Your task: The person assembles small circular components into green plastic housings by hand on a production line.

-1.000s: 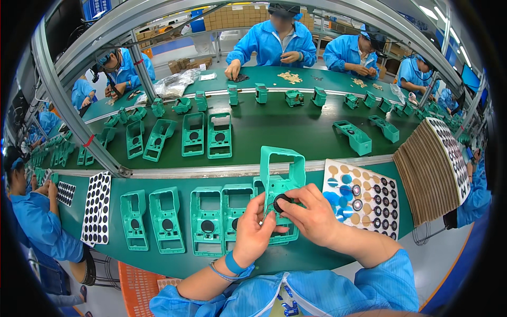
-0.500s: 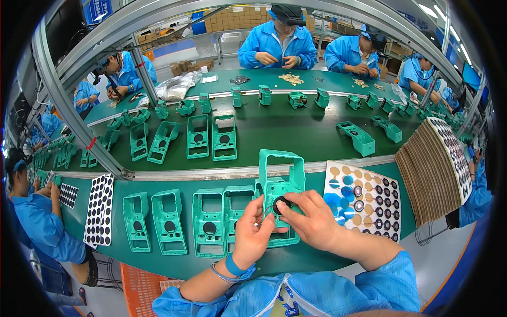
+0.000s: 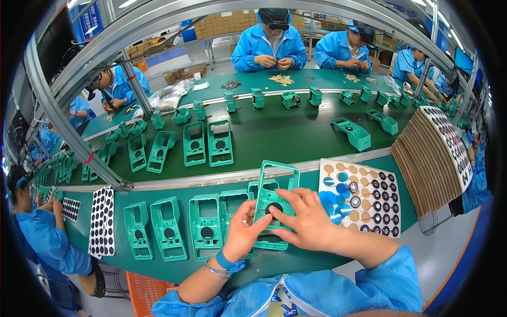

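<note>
Between my two hands is a green plastic housing (image 3: 292,170) with a large rectangular opening at its far end. My left hand (image 3: 244,228) grips its left side, fingers curled round the edge. A round black disc (image 3: 274,207) sits in the middle of the housing. My right hand (image 3: 311,219) holds the right side, its thumb against the disc and its fingers over the edge. Right of my hands lies a sheet of round parts (image 3: 376,177), with black discs and blue film circles on it. Several more green housings (image 3: 204,205) lie in a row to the left, partly hidden beside my left hand.
A tall stack of cardboard sheets (image 3: 422,158) stands at the right. White sheets of black dots (image 3: 102,224) lie at the left. Beyond a metal rail, a green conveyor (image 3: 274,137) carries more housings. Co-workers (image 3: 269,45) sit opposite. An orange crate (image 3: 142,293) is below the bench.
The held housing has tipped flatter and come slightly lower. My right hand has shifted from fingertips on the disc to the thumb on it, fingers along the edge. The whole view has turned slightly.
</note>
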{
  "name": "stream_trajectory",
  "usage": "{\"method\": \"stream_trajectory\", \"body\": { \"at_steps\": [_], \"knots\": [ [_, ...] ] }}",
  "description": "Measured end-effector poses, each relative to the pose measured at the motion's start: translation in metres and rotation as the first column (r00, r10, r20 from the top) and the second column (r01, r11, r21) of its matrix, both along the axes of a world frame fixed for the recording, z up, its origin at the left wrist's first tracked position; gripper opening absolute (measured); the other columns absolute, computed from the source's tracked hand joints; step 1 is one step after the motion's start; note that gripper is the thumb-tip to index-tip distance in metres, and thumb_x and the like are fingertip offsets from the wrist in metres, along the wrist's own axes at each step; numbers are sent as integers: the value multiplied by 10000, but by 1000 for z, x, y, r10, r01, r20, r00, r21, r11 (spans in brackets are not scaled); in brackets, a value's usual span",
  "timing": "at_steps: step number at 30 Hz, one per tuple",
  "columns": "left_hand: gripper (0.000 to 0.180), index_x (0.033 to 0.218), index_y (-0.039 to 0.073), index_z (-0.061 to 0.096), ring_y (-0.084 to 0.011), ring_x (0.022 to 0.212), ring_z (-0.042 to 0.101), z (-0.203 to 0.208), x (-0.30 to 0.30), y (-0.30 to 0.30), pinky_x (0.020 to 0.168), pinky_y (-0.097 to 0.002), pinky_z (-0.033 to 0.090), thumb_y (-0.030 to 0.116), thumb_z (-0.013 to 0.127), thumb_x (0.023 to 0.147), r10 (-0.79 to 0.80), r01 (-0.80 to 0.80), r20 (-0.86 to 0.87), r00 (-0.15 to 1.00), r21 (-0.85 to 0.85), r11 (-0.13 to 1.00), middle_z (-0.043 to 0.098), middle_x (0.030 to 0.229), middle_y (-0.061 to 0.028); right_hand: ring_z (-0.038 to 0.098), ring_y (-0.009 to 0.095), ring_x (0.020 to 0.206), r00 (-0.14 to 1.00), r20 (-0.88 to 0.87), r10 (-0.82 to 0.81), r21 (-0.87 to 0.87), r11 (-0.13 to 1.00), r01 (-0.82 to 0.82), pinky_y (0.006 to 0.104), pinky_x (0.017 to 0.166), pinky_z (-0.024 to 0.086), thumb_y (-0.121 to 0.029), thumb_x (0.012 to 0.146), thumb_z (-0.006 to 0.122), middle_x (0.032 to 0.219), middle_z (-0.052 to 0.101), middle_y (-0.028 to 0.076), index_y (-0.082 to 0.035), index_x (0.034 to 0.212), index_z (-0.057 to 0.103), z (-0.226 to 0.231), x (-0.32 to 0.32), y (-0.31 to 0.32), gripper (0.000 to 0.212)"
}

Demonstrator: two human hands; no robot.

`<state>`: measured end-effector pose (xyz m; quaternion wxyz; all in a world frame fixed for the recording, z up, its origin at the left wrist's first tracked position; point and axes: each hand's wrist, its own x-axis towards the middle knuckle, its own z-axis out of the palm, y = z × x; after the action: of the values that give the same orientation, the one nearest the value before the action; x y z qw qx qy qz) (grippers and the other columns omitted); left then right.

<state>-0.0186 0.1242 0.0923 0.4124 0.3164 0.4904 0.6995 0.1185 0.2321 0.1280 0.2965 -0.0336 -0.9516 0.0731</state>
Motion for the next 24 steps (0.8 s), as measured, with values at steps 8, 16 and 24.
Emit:
{"method": "stream_trajectory", "body": {
  "at_steps": [8,16,24],
  "knots": [
    [258,1005,-2,498,-139,784,599,17,-14,3,706,-279,509,23,636,789,-167,169,28,986,-73,983,619,914,-96,471,290,944,969,-218,-118,-205,976,73,360,789,429,-240,741,668,1045,500,138,-62,1124,540,38,-2,64,441],
    [235,935,23,499,-119,734,600,22,-19,10,601,-243,504,-1,653,759,-239,230,-26,971,-186,955,620,849,-69,543,310,903,968,243,-58,-35,997,68,392,759,471,-194,738,641,943,561,141,-63,1109,543,36,-30,76,405],
    [307,1035,19,530,-89,705,563,37,-30,26,567,-229,459,98,671,774,-360,349,9,933,-268,898,600,816,-28,586,307,821,898,390,-203,42,978,203,403,713,483,-126,731,584,864,574,141,-94,1098,556,39,-45,86,369]
  ]
}}
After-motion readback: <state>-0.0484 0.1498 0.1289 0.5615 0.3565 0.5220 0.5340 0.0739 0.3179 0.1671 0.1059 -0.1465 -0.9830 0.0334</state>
